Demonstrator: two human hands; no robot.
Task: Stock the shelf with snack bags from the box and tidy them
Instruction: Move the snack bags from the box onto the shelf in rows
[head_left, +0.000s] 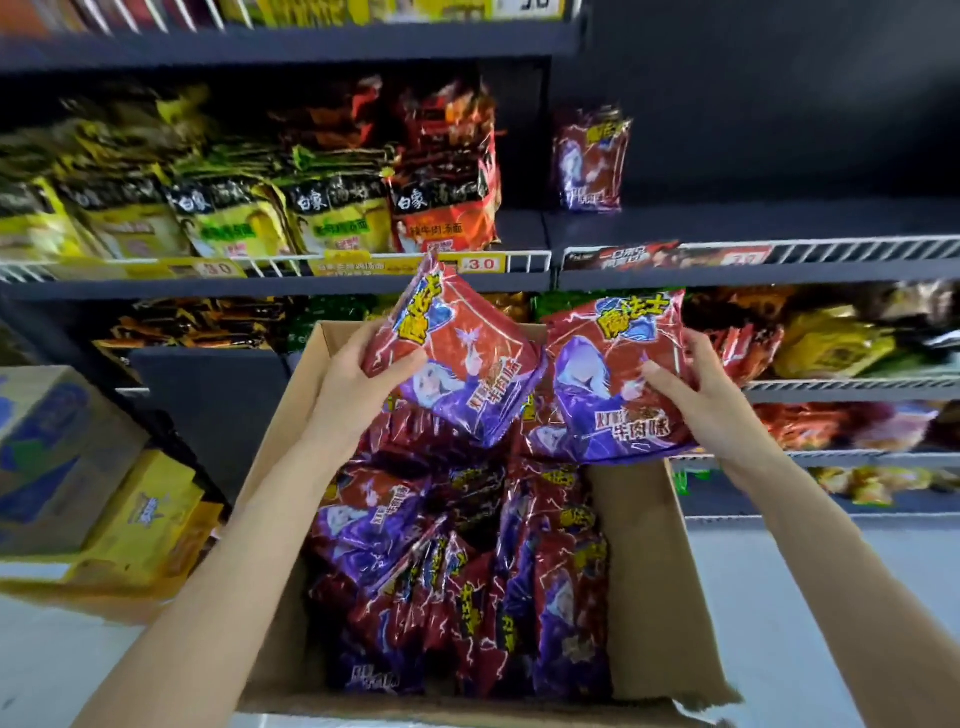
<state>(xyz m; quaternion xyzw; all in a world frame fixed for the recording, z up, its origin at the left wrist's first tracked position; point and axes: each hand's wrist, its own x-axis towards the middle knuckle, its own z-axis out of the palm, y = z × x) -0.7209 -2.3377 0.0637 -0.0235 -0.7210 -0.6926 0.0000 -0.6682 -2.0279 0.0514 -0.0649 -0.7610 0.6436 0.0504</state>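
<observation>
An open cardboard box (647, 561) stands below me, filled with several red and purple snack bags (457, 587). My left hand (358, 384) grips one such bag (462, 358), tilted, above the box's far end. My right hand (701, 395) holds a second bag (613, 379) beside it, facing me. Both bags hang just under the middle shelf edge (779, 273). One matching bag (589, 161) stands upright at the left end of the otherwise bare right shelf section.
Yellow, green and red noodle packs (270, 208) fill the left shelf section behind a white wire rail (524, 260). Lower shelves on the right hold mixed snacks (831, 348). Blue and yellow cartons (104, 467) sit on the floor at left.
</observation>
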